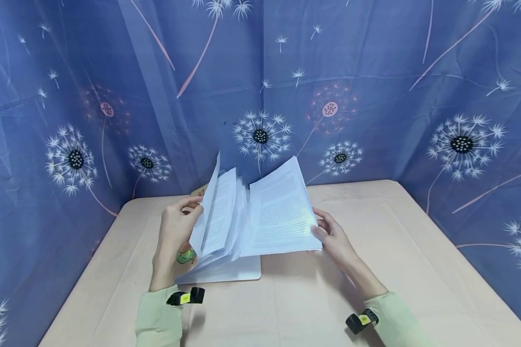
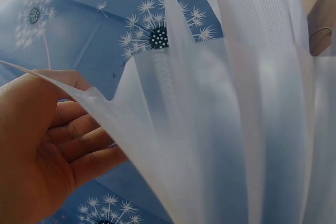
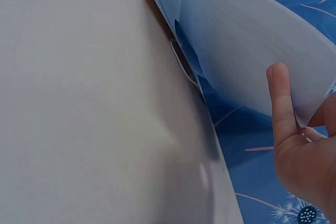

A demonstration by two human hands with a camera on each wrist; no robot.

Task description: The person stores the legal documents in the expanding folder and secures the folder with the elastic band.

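Observation:
A folder (image 1: 243,271) with clear plastic sleeves stands partly fanned out on the table, printed sheets inside some sleeves. My left hand (image 1: 178,224) pinches the edge of a raised plastic sleeve (image 2: 152,129) on the folder's left side; in the left wrist view its other fingers are loosely bent behind that sleeve. On the right, a stack of printed paper (image 1: 280,217) is lifted and tilted. My right hand (image 1: 334,241) pinches the stack's right edge, thumb in front and fingers behind. Whether that stack sits inside a sleeve I cannot tell.
Part of a coloured picture (image 1: 185,255) on the folder's cover shows beside the left wrist. A pale cloth covers the table (image 1: 373,217). Blue curtains (image 1: 286,58) with dandelion prints enclose its back and sides. Each wrist carries a dark strapped camera (image 1: 360,322).

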